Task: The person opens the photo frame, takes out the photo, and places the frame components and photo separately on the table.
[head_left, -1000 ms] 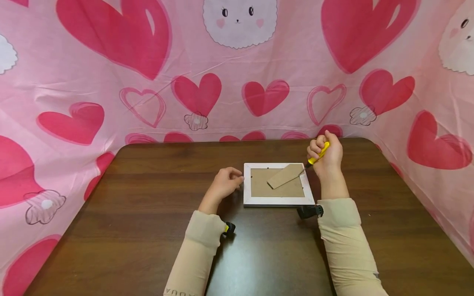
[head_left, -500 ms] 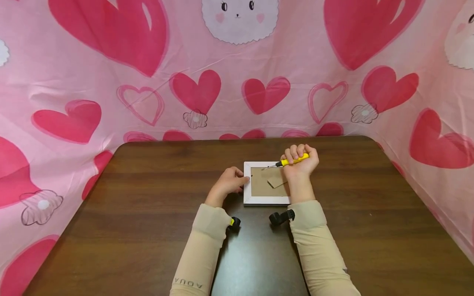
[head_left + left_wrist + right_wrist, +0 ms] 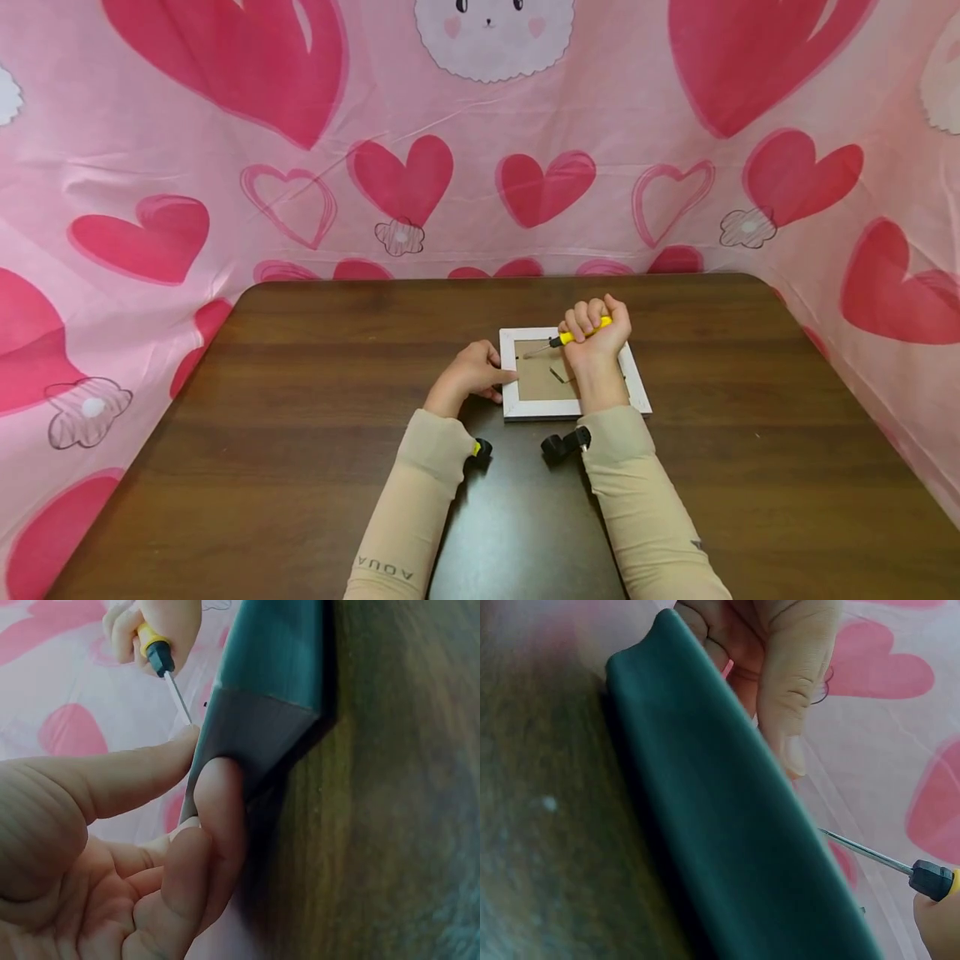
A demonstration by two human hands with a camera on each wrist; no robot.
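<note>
A picture frame [image 3: 543, 408] lies face down on the table, its white back border and brown backing board [image 3: 534, 385] upward. My left hand [image 3: 472, 375] grips its left edge, thumb on the border and fingers against the dark side, as the left wrist view shows. My right hand [image 3: 597, 343] holds a screwdriver [image 3: 567, 337] with a yellow and black handle in curled fingers, above the frame. The metal shaft points left, its tip close over the backing near a small dark tab on the left edge. A stand flap [image 3: 561, 377] on the backing is mostly hidden behind the right wrist.
The brown wooden table [image 3: 300, 467] extends around the frame on every side. Pink cloth [image 3: 322, 108] with hearts hangs behind and at both sides. A black wrist camera [image 3: 564, 445] sits by each cuff.
My right hand and screwdriver have swung from the frame's right edge across to its left side. My left hand has shifted from beside the frame onto its left border.
</note>
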